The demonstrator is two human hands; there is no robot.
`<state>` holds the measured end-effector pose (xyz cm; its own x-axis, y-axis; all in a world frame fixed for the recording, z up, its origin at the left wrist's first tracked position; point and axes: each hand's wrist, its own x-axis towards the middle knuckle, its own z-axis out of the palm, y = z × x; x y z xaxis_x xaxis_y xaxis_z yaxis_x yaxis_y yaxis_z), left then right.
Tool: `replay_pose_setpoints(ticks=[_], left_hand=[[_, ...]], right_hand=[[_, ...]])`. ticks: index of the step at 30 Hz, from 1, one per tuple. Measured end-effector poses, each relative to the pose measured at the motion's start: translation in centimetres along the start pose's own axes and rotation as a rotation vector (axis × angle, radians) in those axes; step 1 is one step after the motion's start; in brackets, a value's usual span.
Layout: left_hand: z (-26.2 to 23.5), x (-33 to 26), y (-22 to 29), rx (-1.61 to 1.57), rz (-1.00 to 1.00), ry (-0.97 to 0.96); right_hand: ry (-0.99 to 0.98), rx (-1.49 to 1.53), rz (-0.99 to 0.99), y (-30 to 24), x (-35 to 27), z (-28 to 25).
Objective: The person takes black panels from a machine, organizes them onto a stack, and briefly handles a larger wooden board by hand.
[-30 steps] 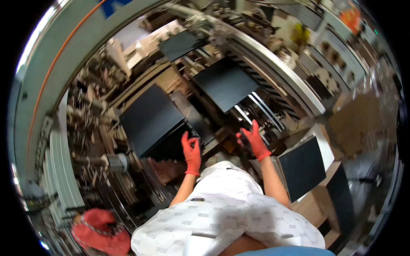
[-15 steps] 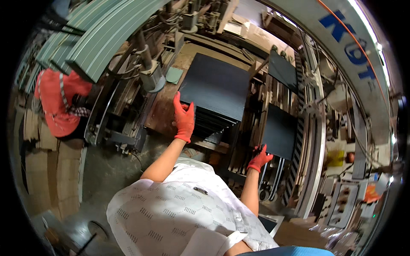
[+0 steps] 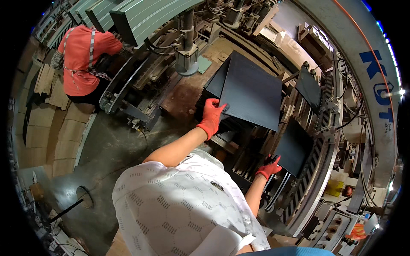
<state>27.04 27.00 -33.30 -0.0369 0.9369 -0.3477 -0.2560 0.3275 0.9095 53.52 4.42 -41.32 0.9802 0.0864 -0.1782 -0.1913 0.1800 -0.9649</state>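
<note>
My left hand (image 3: 212, 118), in a red glove with dark fingertips, is closed on the near left corner of a flat black panel (image 3: 253, 93). That panel sits skewed and tilted over a stack of similar panels, whose top one (image 3: 218, 80) shows at its left. My right hand (image 3: 268, 168), also gloved in red, is at the near left edge of another black panel (image 3: 294, 147) on the conveyor to the right. Its fingers look apart, partly in shadow; whether they touch the panel is unclear.
A third black panel (image 3: 308, 88) lies farther along the conveyor, beside a striped rail (image 3: 315, 158). A vertical press cylinder (image 3: 186, 55) stands left of the stack. At the far left, a person in an orange top (image 3: 87, 59) works near stacked brown boards (image 3: 40, 123).
The top panel has shifted right and turned off the stack, with my left hand now gripping its corner. My right hand stays near the conveyor panel. The whole view has swung left.
</note>
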Motion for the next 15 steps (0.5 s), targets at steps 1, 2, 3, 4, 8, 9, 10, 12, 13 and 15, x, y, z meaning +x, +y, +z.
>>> replay_pose_setpoints(ticks=[1, 2, 3, 4, 8, 9, 10, 12, 13, 15], left_hand=[[-0.5, -1.4, 1.6, -0.185, -0.180, -0.129], [-0.6, -2.3, 2.0, -0.361, -0.380, -0.270], [-1.5, -3.0, 1.6, -0.300, -0.444, -0.344], [-3.0, -3.4, 1.1, -0.273, -0.556, -0.506], [-8.8, -2.0, -1.4, 0.662, 0.795, -0.816], [-8.0, -0.7, -2.7, 0.587, 0.791, -0.767], [-7.6, 0.6, -3.9, 0.522, 0.788, -0.698], [-2.8, 1.6, -0.7, 0.663, 0.736, -0.804], [-0.8, 1.6, 0.4, 0.299, 0.285, -0.665], [3.7, -1.2, 3.7, 0.069, -0.069, -0.454]], right_hand=[[0.037, 0.049, -0.022, -0.1, 0.3, 0.0], [0.093, 0.093, -0.051, -0.1, 1.0, -0.5], [0.149, 0.085, 0.003, 0.0, 1.5, -1.0], [0.186, 0.095, -0.007, -0.2, 1.8, -1.3], [0.095, 0.365, 0.181, -0.8, 3.6, -0.9], [0.105, 0.407, 0.191, -1.0, 4.2, -0.9], [0.138, 0.370, 0.185, -1.9, 3.2, 0.8], [0.151, 0.344, 0.159, -3.6, 1.4, 1.9], [0.097, 0.353, 0.180, -5.3, -0.5, 2.1], [-0.002, 0.364, 0.177, -7.9, -4.3, -0.4]])
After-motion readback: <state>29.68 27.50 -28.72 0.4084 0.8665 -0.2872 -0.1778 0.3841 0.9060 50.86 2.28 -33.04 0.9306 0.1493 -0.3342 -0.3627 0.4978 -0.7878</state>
